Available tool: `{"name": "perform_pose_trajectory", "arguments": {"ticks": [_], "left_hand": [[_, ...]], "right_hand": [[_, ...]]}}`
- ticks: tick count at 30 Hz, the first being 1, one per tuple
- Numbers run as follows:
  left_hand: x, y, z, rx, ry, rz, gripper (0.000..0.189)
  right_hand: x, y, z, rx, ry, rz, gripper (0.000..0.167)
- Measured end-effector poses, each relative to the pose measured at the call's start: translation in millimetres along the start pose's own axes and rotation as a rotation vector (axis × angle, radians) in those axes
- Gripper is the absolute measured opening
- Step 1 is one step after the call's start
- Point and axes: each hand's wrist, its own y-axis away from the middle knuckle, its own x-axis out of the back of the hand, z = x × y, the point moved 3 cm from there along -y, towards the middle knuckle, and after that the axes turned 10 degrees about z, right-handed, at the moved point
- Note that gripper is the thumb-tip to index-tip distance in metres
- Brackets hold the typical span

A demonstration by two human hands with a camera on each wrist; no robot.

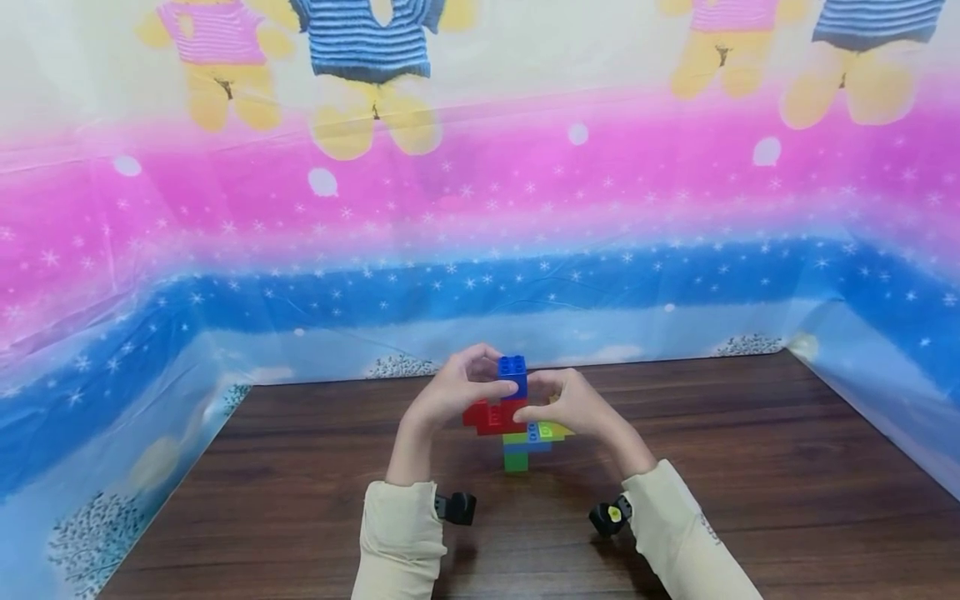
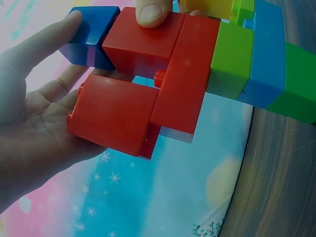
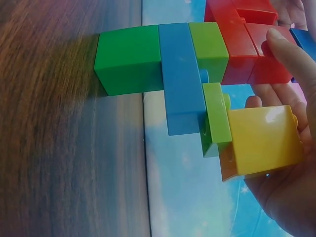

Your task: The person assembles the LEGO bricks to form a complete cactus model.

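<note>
A stack of toy building bricks stands on the table between both hands. At its top is a dark blue brick (image 1: 513, 379), which my left hand (image 1: 450, 390) pinches, thumb on the near face. Below it, my right hand (image 1: 576, 408) holds a red brick (image 3: 269, 64), its thumb on the front. A longer red brick (image 2: 185, 74) lies underneath, with another red brick (image 2: 116, 113) jutting out left. Lower come a lime brick (image 3: 210, 47), a lighter blue brick (image 3: 180, 79) and a green bottom brick (image 3: 128, 59). A yellow brick (image 3: 266, 138) sits on a thin lime piece (image 3: 217, 113) at the right, beside my right palm.
The dark wooden table (image 1: 300, 500) reaches back to a patterned cloth (image 1: 465, 292) that hangs behind and along both sides. A black wrist camera (image 1: 456, 507) is strapped at the left cuff, another black camera (image 1: 609, 517) at the right.
</note>
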Motion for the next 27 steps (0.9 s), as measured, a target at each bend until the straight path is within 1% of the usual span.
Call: {"name": "perform_pose_trajectory", "arguments": {"ticks": [9,19,27], "left_hand": [[-0.8,-1.3,-4.0,-0.037,-0.022,0.001,0.031],[-2.7,-0.5,-4.0,-0.044,-0.050,0.025,0.030],[-3.0,0.6,-1.8,-0.032,-0.047,0.043,0.027]], "right_hand": [[-0.7,-0.2,1.5,-0.008,-0.019,-0.001,0.040],[0.7,0.7,2.0,-0.004,-0.002,0.003,0.044],[1.2,0.5,-1.6,-0.006,-0.010,0.007,0.045]]}}
